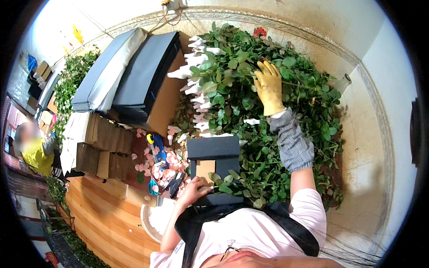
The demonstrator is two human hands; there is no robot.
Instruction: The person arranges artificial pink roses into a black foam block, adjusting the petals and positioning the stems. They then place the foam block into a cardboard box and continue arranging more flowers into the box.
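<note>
Pale shirt [239,228] lowermost, leafy stems [246,102] upper centre.
Right hand [269,87], gloved, rests fingers together on them; left hand [193,192] curls fingers by the black box [213,148]; clamping, cannot tell. Stems look light, springy, perhaps thorny: hold mid-stem.

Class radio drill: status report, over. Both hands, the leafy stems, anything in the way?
Left hand on black cardboard. Right hand, gloved, at heaped leafy stems. Possibly in the way: leaves overlapping the cardboard; pink petals lie left.

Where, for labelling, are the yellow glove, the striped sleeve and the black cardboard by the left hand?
Yellow glove [270,89]: head view, its back.
Striped sleeve [292,144]: head view, its middle.
Black cardboard [213,147]: head view, upper flap.
</note>
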